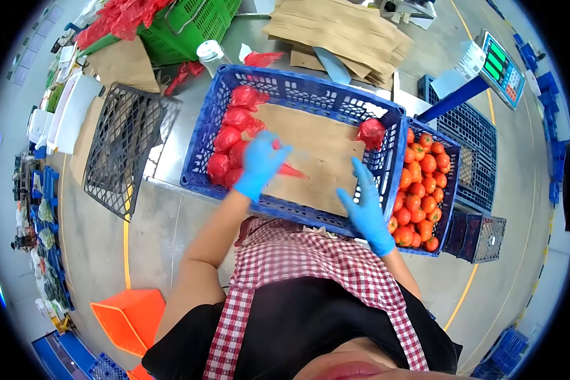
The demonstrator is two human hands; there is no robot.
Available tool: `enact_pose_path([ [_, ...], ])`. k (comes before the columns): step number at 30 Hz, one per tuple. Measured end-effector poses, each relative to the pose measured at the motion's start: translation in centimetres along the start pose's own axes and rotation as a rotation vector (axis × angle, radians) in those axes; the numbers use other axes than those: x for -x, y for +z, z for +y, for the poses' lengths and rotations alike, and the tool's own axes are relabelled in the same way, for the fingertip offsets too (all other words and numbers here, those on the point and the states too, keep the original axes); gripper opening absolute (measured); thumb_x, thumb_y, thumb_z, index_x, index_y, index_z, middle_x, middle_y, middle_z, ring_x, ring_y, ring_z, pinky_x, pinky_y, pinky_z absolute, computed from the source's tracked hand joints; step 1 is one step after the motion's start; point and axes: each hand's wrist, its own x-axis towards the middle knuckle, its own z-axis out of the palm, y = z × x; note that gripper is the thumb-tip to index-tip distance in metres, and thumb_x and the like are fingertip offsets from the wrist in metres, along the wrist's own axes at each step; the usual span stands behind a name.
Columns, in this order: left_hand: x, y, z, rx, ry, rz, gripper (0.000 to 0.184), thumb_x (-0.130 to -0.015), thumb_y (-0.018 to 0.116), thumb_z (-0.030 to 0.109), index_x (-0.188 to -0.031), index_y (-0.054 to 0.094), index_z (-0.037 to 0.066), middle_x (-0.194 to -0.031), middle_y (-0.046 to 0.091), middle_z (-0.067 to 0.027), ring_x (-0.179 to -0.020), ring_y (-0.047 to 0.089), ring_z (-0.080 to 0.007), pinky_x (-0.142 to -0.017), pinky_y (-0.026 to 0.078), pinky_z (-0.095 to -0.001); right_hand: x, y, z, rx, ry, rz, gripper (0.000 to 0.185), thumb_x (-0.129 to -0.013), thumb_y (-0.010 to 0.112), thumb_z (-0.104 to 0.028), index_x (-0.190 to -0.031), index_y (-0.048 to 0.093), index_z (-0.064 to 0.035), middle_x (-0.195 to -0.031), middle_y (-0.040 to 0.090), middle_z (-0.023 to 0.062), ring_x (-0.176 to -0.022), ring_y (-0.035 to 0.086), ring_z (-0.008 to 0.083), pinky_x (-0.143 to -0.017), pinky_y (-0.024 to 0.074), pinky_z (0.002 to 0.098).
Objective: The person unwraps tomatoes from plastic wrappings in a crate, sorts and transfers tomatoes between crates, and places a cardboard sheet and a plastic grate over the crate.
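My left hand (259, 166), in a blue glove, is over the left side of a blue crate (310, 215). It is a little blurred; its fingers are bent about a red plastic bag (291, 171), whose loose end trails to the right. Several filled red bags (227, 138) line the crate's left side, their contents hidden. My right hand (364, 201), also gloved in blue, is held over the crate's right end, fingers apart and holding nothing. Just above it in the picture, a single red bag (371, 133) sits in the far right corner. Brown paper (320, 142) covers the crate's floor.
A second crate of loose tomatoes (418, 196) adjoins on the right, near a lit scale display (501, 69). Behind are a green crate (187, 31) with red bags, a lidded bottle (213, 54) and stacked brown paper (335, 28). A black crate (120, 145) is left.
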Motion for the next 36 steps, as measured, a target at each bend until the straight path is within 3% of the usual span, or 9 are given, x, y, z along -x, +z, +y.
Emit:
enact_pose_path([
  [3, -3.8, -3.2, -7.4, -0.468, 0.208, 0.175, 0.042, -0.068, 0.070, 0.021, -0.107, 0.061, 0.008, -0.104, 0.060, -0.0121, -0.087, 0.061, -0.0287, -0.077, 0.050, -0.0398, 0.6, -1.3, 2.3, -0.085, 0.229, -0.010, 0.050, -0.082, 0.063, -0.012, -0.129, 0.048, -0.0046, -0.117, 0.056, 0.0137, -0.099, 0.058, 0.0187, -0.080, 0.0481, 0.0292],
  [6, -3.6, -4.4, -6.2, -0.895, 0.193, -0.347, 0.063, -0.060, 0.077, 0.034, -0.115, 0.057, 0.010, -0.105, 0.060, -0.0118, -0.102, 0.056, -0.0292, -0.081, 0.051, -0.0393, 0.2, -1.4, 3.8, -0.165, 0.338, -0.028, 0.037, -0.085, 0.061, -0.016, -0.119, 0.056, -0.0019, -0.104, 0.062, 0.0124, -0.090, 0.062, 0.0180, -0.076, 0.0504, 0.0292],
  [9, -2.5, 0.3, -8.1, -1.187, 0.309, -0.155, 0.037, -0.065, 0.074, 0.026, -0.095, 0.064, 0.006, -0.104, 0.060, -0.0129, -0.094, 0.057, -0.0310, -0.070, 0.053, -0.0365, -1.0, -0.8, 1.7, 0.007, 0.192, -0.059, 0.036, -0.084, 0.061, -0.018, -0.117, 0.058, -0.0027, -0.102, 0.062, 0.0147, -0.089, 0.063, 0.0240, -0.078, 0.0492, 0.0302],
  [15, -4.9, -0.2, -8.6, -0.850, 0.277, -0.291, 0.020, -0.062, 0.072, 0.020, -0.077, 0.066, 0.009, -0.081, 0.065, -0.0130, -0.077, 0.063, -0.0319, -0.065, 0.052, -0.0412, -2.9, 2.6, 0.9, 0.098, 0.043, -0.045, 0.041, -0.083, 0.062, -0.024, -0.119, 0.056, -0.0049, -0.103, 0.061, 0.0173, -0.088, 0.062, 0.0319, -0.080, 0.0485, 0.0393],
  [18, -4.3, 1.7, -9.0, -0.874, 0.492, -0.245, 0.013, -0.061, 0.071, 0.019, -0.069, 0.066, 0.009, -0.074, 0.064, -0.0149, -0.073, 0.063, -0.0327, -0.064, 0.051, -0.0426, -7.8, 2.0, 4.9, 0.642, -0.042, 0.114, 0.049, -0.079, 0.061, -0.022, -0.124, 0.049, -0.0056, -0.116, 0.052, 0.0197, -0.100, 0.054, 0.0337, -0.077, 0.0476, 0.0429],
  [26, -2.1, 0.5, -1.6, -0.211, 0.323, -0.122, 0.042, -0.070, 0.073, 0.022, -0.108, 0.063, 0.006, -0.103, 0.062, -0.0144, -0.098, 0.060, -0.0261, -0.083, 0.048, -0.0357, -16.5, 4.6, 16.6, 1.381, 0.039, -0.074, 0.041, -0.063, 0.075, -0.027, -0.098, 0.065, -0.0083, -0.106, 0.053, 0.0135, -0.097, 0.055, 0.0281, -0.072, 0.0508, 0.0423],
  [31, -0.4, 3.0, 1.9, 0.851, -0.302, -0.457, 0.061, -0.079, 0.069, 0.020, -0.133, 0.043, 0.005, -0.130, 0.050, -0.0121, -0.112, 0.053, -0.0215, -0.096, 0.042, -0.0336, -13.3, -0.9, 7.1, -0.066, 0.271, -0.358, 0.040, -0.073, 0.071, -0.015, -0.112, 0.063, -0.0069, -0.105, 0.064, 0.0094, -0.092, 0.063, 0.0236, -0.079, 0.0524, 0.0338],
  [33, 0.5, 4.1, 4.3, 1.105, -0.338, -0.585, 0.063, -0.079, 0.069, 0.017, -0.135, 0.040, 0.006, -0.130, 0.050, -0.0106, -0.112, 0.053, -0.0204, -0.096, 0.042, -0.0327, -11.0, 0.7, 7.1, -0.793, 0.480, -0.356, 0.042, -0.078, 0.068, -0.010, -0.119, 0.059, -0.0043, -0.108, 0.064, 0.0090, -0.094, 0.063, 0.0207, -0.081, 0.0516, 0.0315],
  [36, 1.4, 4.9, 5.4, 1.223, -0.299, -0.577, 0.061, -0.079, 0.068, 0.015, -0.134, 0.041, 0.007, -0.127, 0.051, -0.0091, -0.111, 0.053, -0.0191, -0.094, 0.043, -0.0315, -8.1, 0.2, 4.7, -1.058, 0.532, -0.195, 0.043, -0.080, 0.067, -0.009, -0.120, 0.056, -0.0014, -0.108, 0.063, 0.0070, -0.096, 0.061, 0.0167, -0.084, 0.0498, 0.0301],
])
